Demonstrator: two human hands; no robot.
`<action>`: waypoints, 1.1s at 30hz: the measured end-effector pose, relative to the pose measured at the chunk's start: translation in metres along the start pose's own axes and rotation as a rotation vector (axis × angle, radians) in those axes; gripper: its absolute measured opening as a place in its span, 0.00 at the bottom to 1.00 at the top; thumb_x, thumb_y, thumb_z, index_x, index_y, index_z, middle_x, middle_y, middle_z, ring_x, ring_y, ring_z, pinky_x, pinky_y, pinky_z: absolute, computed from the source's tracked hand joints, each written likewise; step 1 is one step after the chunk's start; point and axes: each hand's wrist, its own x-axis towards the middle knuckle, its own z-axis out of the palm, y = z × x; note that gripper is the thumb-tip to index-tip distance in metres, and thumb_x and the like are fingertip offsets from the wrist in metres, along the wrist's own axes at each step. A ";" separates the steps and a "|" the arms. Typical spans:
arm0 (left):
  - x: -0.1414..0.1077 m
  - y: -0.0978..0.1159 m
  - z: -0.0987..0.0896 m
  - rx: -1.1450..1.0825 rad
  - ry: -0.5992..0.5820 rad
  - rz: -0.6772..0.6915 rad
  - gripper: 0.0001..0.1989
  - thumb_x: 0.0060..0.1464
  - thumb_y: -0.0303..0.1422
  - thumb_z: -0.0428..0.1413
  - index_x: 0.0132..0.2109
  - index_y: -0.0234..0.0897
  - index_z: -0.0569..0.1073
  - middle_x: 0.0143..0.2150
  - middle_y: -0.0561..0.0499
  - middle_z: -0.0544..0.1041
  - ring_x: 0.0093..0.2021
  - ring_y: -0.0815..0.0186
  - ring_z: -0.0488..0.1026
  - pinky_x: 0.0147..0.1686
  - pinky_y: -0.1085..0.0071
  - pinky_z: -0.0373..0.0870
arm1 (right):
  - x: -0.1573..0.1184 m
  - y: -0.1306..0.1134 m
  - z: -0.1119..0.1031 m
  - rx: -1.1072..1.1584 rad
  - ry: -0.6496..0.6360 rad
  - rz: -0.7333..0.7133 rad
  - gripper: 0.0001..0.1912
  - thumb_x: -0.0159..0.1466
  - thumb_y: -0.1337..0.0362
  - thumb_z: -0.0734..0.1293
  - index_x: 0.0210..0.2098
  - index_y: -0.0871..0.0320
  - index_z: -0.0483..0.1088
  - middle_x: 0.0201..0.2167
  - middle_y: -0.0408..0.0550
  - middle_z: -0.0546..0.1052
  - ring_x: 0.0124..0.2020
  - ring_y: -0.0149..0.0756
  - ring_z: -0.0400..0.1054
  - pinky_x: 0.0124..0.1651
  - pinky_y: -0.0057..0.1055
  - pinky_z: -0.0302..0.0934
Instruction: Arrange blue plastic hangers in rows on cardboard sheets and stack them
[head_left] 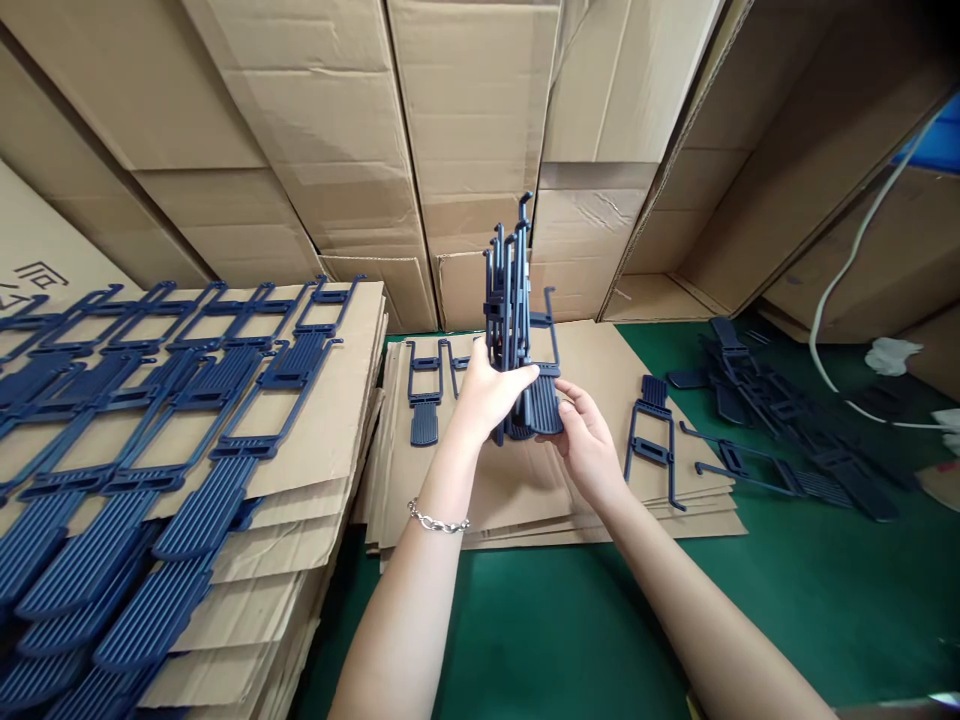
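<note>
Forearms [411, 630], upright frames [511, 300] in closed left grip [492, 388], plate edge [553, 410] in pinched right grip [589, 445]

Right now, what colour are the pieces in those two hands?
The held pieces are dark blue, best seen in the head view.

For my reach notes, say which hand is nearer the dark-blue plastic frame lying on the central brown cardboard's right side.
Right. The right hand is just left of the frame; the left hand is farther left, beyond the right hand.
</note>
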 end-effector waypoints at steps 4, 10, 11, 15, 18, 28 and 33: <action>-0.003 0.002 0.004 -0.069 -0.040 -0.081 0.18 0.39 0.29 0.59 0.40 0.38 0.64 0.32 0.53 0.70 0.31 0.68 0.70 0.31 0.72 0.68 | 0.000 -0.004 -0.001 0.005 -0.041 0.031 0.28 0.57 0.56 0.64 0.55 0.55 0.57 0.27 0.40 0.68 0.26 0.28 0.62 0.32 0.31 0.65; -0.014 0.002 0.022 -0.105 -0.165 -0.087 0.19 0.40 0.28 0.58 0.42 0.39 0.64 0.36 0.51 0.72 0.35 0.66 0.71 0.34 0.69 0.69 | 0.010 -0.008 -0.014 0.054 0.034 -0.030 0.20 0.55 0.59 0.65 0.47 0.56 0.66 0.38 0.45 0.72 0.32 0.29 0.66 0.36 0.30 0.65; -0.016 0.002 0.025 -0.105 -0.178 -0.073 0.20 0.40 0.28 0.58 0.43 0.39 0.63 0.37 0.51 0.72 0.36 0.65 0.71 0.36 0.68 0.69 | 0.011 -0.009 -0.016 0.045 0.038 -0.038 0.20 0.56 0.59 0.65 0.48 0.55 0.66 0.41 0.46 0.71 0.35 0.30 0.66 0.37 0.30 0.65; -0.022 0.001 0.036 -0.099 -0.227 0.006 0.21 0.41 0.27 0.57 0.44 0.39 0.61 0.38 0.51 0.71 0.38 0.66 0.70 0.38 0.68 0.68 | 0.012 -0.009 -0.019 0.007 0.056 -0.095 0.18 0.57 0.61 0.60 0.48 0.52 0.64 0.44 0.43 0.70 0.40 0.30 0.66 0.39 0.28 0.64; -0.026 0.002 0.040 -0.047 -0.242 0.056 0.22 0.43 0.28 0.57 0.46 0.40 0.60 0.40 0.51 0.70 0.40 0.65 0.69 0.40 0.67 0.67 | 0.011 -0.007 -0.019 -0.044 0.121 -0.166 0.15 0.57 0.62 0.60 0.45 0.53 0.64 0.38 0.42 0.71 0.38 0.30 0.66 0.40 0.28 0.63; -0.026 0.007 0.035 -0.141 -0.302 0.085 0.22 0.45 0.29 0.58 0.47 0.40 0.59 0.42 0.51 0.70 0.43 0.66 0.68 0.46 0.67 0.65 | -0.001 -0.012 -0.007 0.185 0.188 -0.175 0.11 0.59 0.57 0.62 0.37 0.57 0.68 0.36 0.45 0.72 0.39 0.32 0.66 0.41 0.28 0.63; -0.020 0.010 0.024 -0.126 -0.332 0.090 0.20 0.45 0.29 0.57 0.45 0.39 0.60 0.43 0.51 0.70 0.43 0.67 0.68 0.44 0.69 0.65 | -0.008 -0.012 -0.001 0.122 0.187 -0.199 0.14 0.55 0.54 0.66 0.30 0.59 0.66 0.25 0.43 0.69 0.26 0.28 0.63 0.28 0.24 0.60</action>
